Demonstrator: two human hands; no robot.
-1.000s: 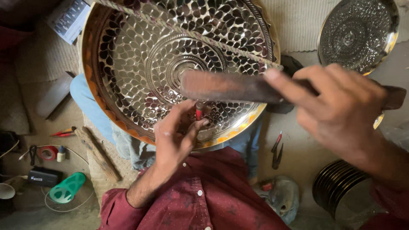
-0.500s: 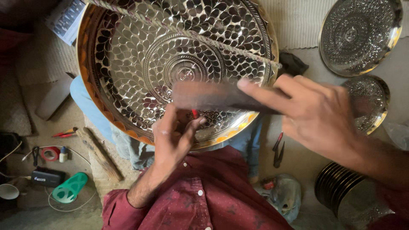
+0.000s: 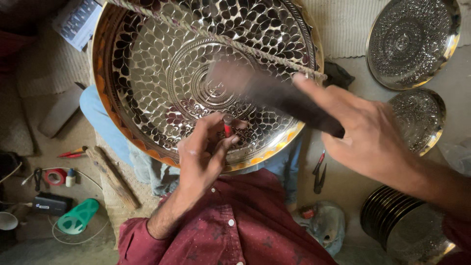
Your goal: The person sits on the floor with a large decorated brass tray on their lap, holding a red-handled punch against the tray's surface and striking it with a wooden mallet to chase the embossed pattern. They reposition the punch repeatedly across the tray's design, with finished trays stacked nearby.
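Mid-engraving on large patterned brass tray [image 3: 162, 88], propped on lap, lower rim near chest. Left hand [image 3: 203, 162] fingers [image 3: 222, 147] clamped on small red-tipped chisel [image 3: 227, 126], tip set on tray's inner band. Right hand [image 3: 365, 140] wrapped around dark, blurred mallet-like bar [image 3: 274, 95] raised over chisel. Probable next: clean strike on chisel head, left hand steadying tip. Smaller embossed plates [image 3: 412, 41] on floor to the right.

Metal craft workshop, floor-level workspace, engraved metal trays [image 3: 411, 41] lying around, stacked plates [image 3: 392, 221], pliers [image 3: 319, 172], tape roll [image 3: 54, 176]
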